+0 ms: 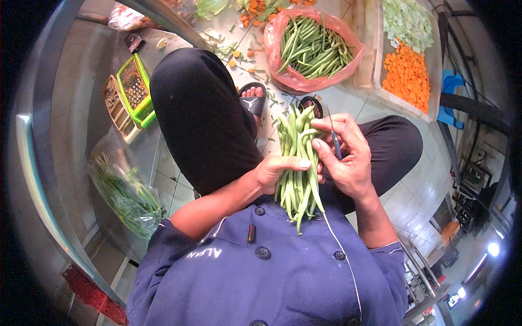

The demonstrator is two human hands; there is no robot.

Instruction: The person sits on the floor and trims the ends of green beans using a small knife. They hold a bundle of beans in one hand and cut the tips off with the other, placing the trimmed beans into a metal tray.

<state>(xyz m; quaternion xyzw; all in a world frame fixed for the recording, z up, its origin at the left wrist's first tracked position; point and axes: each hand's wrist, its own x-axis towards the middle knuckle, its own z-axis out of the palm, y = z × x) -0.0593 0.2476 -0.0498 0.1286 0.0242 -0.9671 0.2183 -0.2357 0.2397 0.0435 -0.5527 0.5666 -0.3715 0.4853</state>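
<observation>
A bunch of green beans is gathered in front of my chest, long pods lying roughly side by side. My left hand is wrapped round its middle, thumb across the pods. At the bunch's upper right, my right hand holds a small knife with a dark blue handle, its thin blade pointing away from me. The fingertips of that hand also touch the upper ends of some pods. Beyond the bunch, an open pink plastic bag holds many more green beans.
At the far right stands a clear tray with cut carrots and chopped cabbage. Vegetable scraps litter the tiled floor. On the left are a green-framed grater and a plastic bag of green onions.
</observation>
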